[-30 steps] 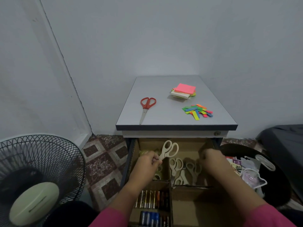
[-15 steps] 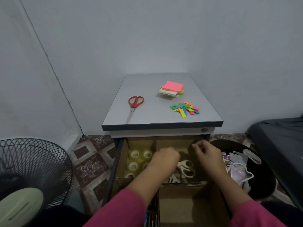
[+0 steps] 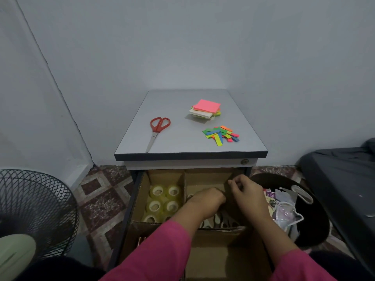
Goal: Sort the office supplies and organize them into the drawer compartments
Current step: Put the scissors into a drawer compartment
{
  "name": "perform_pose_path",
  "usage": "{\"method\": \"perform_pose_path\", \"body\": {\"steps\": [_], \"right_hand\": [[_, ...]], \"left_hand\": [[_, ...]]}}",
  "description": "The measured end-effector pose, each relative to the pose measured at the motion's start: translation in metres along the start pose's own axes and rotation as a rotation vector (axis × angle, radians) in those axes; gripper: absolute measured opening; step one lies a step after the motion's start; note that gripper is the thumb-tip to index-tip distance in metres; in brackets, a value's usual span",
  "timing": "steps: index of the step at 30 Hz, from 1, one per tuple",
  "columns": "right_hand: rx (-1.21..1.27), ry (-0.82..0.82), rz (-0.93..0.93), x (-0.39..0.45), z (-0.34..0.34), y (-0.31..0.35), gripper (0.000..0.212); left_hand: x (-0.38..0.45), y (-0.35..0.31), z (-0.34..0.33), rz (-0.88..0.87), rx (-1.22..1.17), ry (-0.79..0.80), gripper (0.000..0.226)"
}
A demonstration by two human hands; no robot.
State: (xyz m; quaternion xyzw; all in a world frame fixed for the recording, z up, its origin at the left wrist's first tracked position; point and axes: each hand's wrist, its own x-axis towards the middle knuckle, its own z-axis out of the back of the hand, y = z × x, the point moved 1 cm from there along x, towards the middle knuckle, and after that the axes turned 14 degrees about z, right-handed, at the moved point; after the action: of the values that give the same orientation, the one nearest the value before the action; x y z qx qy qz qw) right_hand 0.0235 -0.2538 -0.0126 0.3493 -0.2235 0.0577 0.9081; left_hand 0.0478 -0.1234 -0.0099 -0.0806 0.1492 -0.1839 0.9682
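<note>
Left hand: your left hand is down in the back right compartment of the open cardboard-lined drawer; its fingers curl downward, and I cannot tell what, if anything, they hold.
Right hand: your right hand pinches the brown cardboard flap at that compartment's right wall.
White-handled scissors: lying under your wrists, in that compartment.
Clear tape rolls: back left compartment.
Tabletop: red-handled scissors, stack of coloured sticky notes, loose bright paper flags.
</note>
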Motion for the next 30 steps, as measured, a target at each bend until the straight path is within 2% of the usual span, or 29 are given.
{"method": "perform_pose_path", "body": {"steps": [2,4,7,10,13,16,23,30], "right_hand": [[-0.031,0.029,0.025,-0.001,0.0,0.001,0.014],[-0.134,0.113,0.092,-0.002,-0.001,0.004,0.016],[-0.381,0.327,0.258,-0.003,-0.008,0.01,0.019],[-0.598,0.565,0.384,0.0,-0.015,0.015,0.023],[-0.749,0.682,0.44,0.001,-0.022,0.012,0.029],[-0.843,0.734,0.46,0.0,-0.027,0.009,0.035],[-0.845,0.72,0.416,-0.003,-0.027,0.012,0.044],[-0.816,0.715,0.415,-0.004,-0.024,0.015,0.044]], "left_hand": [[-0.002,0.011,0.006,0.004,-0.009,-0.076,0.023],[-0.002,0.026,0.013,0.023,-0.006,-0.233,0.029],[-0.011,0.053,0.016,0.079,-0.072,-0.48,0.032],[-0.027,0.075,0.004,0.134,-0.196,-0.637,0.032],[-0.033,0.08,-0.005,0.184,-0.328,-0.642,0.031],[-0.03,0.077,-0.006,0.155,-0.319,-0.656,0.032],[-0.031,0.079,-0.007,0.157,-0.324,-0.661,0.033],[-0.032,0.079,-0.007,0.156,-0.31,-0.663,0.033]]}}
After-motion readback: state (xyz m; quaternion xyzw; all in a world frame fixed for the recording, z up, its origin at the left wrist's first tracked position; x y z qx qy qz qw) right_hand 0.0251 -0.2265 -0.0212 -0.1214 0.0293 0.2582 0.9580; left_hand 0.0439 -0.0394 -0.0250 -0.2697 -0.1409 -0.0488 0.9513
